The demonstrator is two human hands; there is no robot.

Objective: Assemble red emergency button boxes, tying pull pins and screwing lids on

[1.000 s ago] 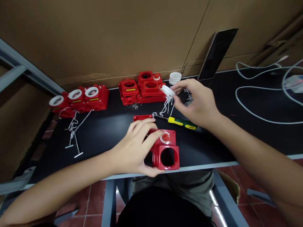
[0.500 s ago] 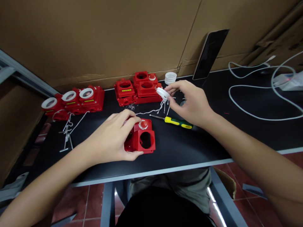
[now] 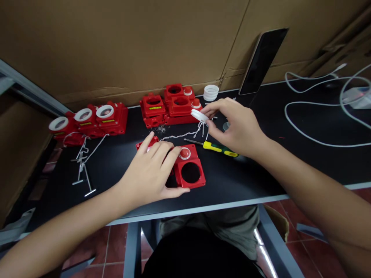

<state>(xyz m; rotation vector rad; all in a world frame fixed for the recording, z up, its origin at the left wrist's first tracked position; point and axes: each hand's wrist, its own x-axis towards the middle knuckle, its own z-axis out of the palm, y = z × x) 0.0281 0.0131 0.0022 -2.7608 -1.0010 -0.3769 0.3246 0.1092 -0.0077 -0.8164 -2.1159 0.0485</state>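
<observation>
My left hand (image 3: 152, 168) lies over a red housing cover (image 3: 199, 181) near the table's front edge, thumb at its lower edge and fingertips by its red button (image 3: 184, 153). The cover has a large round hole. Behind my fingers shows a second red housing part (image 3: 155, 139), mostly hidden. Raised to the right, my right hand (image 3: 234, 123) pinches a white plastic ring (image 3: 199, 115) between thumb and fingers. Beneath that hand is a yellow and green screwdriver (image 3: 213, 146). A white twisted cord (image 3: 179, 136) runs behind the cover toward small metal pieces.
At the left stand several red housings (image 3: 114, 122) with white rings. More red housings (image 3: 181, 110) stand at the back. A white ring stack (image 3: 211, 92) is beside them. A dark phone-like slab (image 3: 263, 61) leans on cardboard; a white cable (image 3: 307, 144) loops at right.
My left hand and the red cover have shifted right, and the two red parts now show apart. My right hand keeps the white ring, which looks tilted flatter.
</observation>
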